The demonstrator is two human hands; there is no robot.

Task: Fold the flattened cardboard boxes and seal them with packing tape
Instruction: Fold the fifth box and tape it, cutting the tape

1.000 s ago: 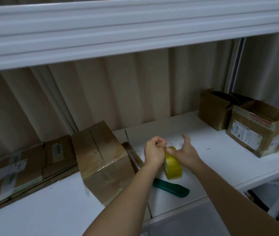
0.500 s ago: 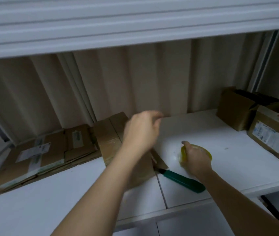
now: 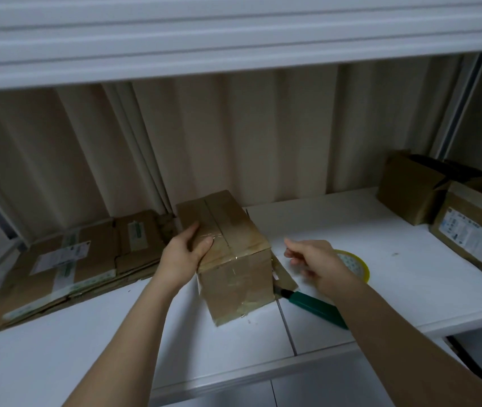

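While the head camera looks down at a white shelf (image 3: 351,218), a taped cardboard box (image 3: 228,248) stands on it near the middle, its top seam covered by clear tape and its front face taped as well. On that box's near left top corner rests the left hand (image 3: 185,255), thumb lying across the top face and fingers wrapped down the left side, so it grips the corner of the box. Just right of the box hovers the right hand (image 3: 319,264), fingers loosely spread and slightly bent, holding nothing; it sits above and partly in front of a yellow roll of packing tape (image 3: 357,264), which lies flat on the shelf behind the wrist, and whether the hand touches the roll cannot be told. Below that hand a green-handled utility knife (image 3: 313,304) lies on the shelf, its tip pointing toward the lower right edge of the box, where a loose flap of cardboard (image 3: 285,279) sticks out. To the left, a stack of flattened cardboard boxes (image 3: 66,265) with white labels lies flat against the back wall. At the far right stand two more assembled boxes: an open dark one (image 3: 410,189) behind and a labelled one (image 3: 474,233) in front.
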